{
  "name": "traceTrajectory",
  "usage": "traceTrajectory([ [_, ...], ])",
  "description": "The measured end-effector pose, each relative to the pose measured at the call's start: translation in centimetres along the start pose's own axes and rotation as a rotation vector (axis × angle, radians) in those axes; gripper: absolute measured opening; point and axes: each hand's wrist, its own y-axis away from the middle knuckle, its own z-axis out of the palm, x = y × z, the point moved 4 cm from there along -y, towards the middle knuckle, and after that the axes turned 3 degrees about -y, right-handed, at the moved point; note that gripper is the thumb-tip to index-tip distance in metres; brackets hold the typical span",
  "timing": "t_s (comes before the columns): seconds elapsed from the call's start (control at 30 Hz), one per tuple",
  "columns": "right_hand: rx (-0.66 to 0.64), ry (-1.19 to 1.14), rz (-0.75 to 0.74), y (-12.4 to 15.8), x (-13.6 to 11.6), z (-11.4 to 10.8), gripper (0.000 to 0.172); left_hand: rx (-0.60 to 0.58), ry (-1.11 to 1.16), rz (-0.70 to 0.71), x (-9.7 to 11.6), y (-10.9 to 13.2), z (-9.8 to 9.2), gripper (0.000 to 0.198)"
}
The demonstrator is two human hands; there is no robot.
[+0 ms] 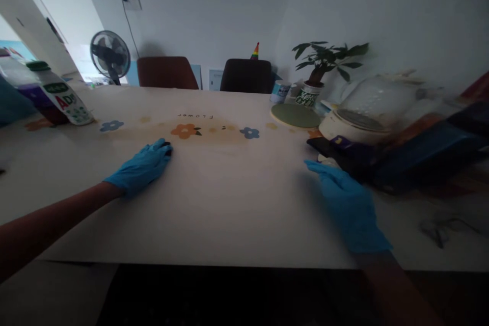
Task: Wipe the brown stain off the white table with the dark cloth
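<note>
My left hand (pixel 143 168), in a blue glove, rests on the white table (pixel 229 204) left of the middle. Its fingers are curled together, and a small dark thing (pixel 168 148) shows at the fingertips, too little of it to name. On the right my right hand (pixel 349 209), gloved in the same blue, is slightly blurred with its fingers stretched out flat. It holds nothing that I can see. Just beyond its fingers are a small pale thing (pixel 328 161) and a dark flat object (pixel 324 147) beside a dark blue bag-like bundle (pixel 431 150).
A glass pot with a white base (pixel 351 130), a green round mat (pixel 295 115), a can (pixel 280 91) and a potted plant (pixel 309 94) stand at back right. Bottles (pixel 63 94) are at far left. Two chairs (pixel 166 72) and a fan (pixel 110 55) are behind.
</note>
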Motion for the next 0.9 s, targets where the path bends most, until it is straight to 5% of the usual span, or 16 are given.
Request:
traceTrajectory([
  [0.1, 0.004, -0.016, -0.039, -0.1, -0.1, 0.3, 0.029, 0.002, 0.012, 0.001, -0.1, 0.5, 0.1, 0.062],
  [0.2, -0.033, -0.008, -0.054, -0.2, -0.5, 0.5, 0.030, -0.037, 0.029, 0.126, 3.2, 0.6, 1.5, 0.063],
  [0.3, -0.034, -0.020, -0.046, -0.2, -0.7, 0.5, 0.030, -0.086, 0.057, 0.320, 9.0, 0.3, 3.4, 0.061],
  [0.5, -0.032, 0.000, -0.040, -0.3, -0.8, 0.2, 0.033, -0.197, -0.016, 0.923, 22.9, -1.6, 7.1, 0.054],
  [0.6, -0.045, 0.012, -0.067, -0.4, -0.7, 0.3, 0.034, -0.162, -0.059, 1.104, 27.7, -3.1, 8.4, 0.048],
  [0.73, -0.044, 0.029, -0.105, -0.2, -0.3, 0.5, 0.035, -0.096, -0.065, 1.091, 31.1, -5.8, 9.5, 0.046],
  [0.9, -0.014, 0.078, -0.086, 0.4, 0.4, 0.3, 0.035, -0.114, -0.095, 0.884, 32.0, -10.3, 9.7, 0.053],
])
